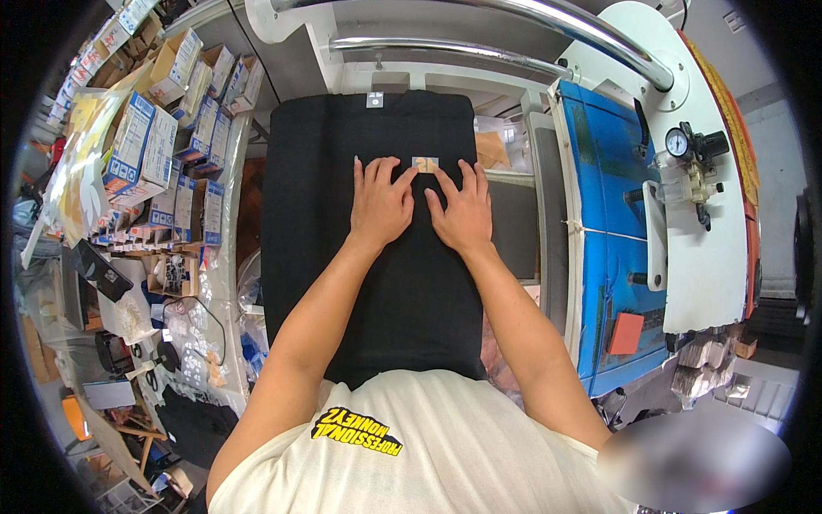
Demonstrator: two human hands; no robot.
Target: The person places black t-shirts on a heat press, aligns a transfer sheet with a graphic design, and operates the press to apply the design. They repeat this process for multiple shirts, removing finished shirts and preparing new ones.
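Observation:
A black cloth, probably a garment, (pixel 334 283) is spread flat in front of me. Near its far end lies a small rectangular tag with a tan print (pixel 425 164). My left hand (pixel 381 201) rests on the cloth with its fingers spread, the index fingertip at the tag's left edge. On the other side, my right hand (pixel 462 206) also lies flat with fingers apart, its index fingertip at the tag's lower right corner. A small grey-and-white label (pixel 375 100) sits at the cloth's far edge, beyond my hands.
White machine framing with chrome bars (pixel 462 50) crosses the far side. To the right stand a blue panel (pixel 612 257) bearing a red block (pixel 626 333) and a pressure gauge (pixel 677 140). Stacked cardboard boxes (pixel 141 146) and a cluttered table (pixel 223 334) occupy the left.

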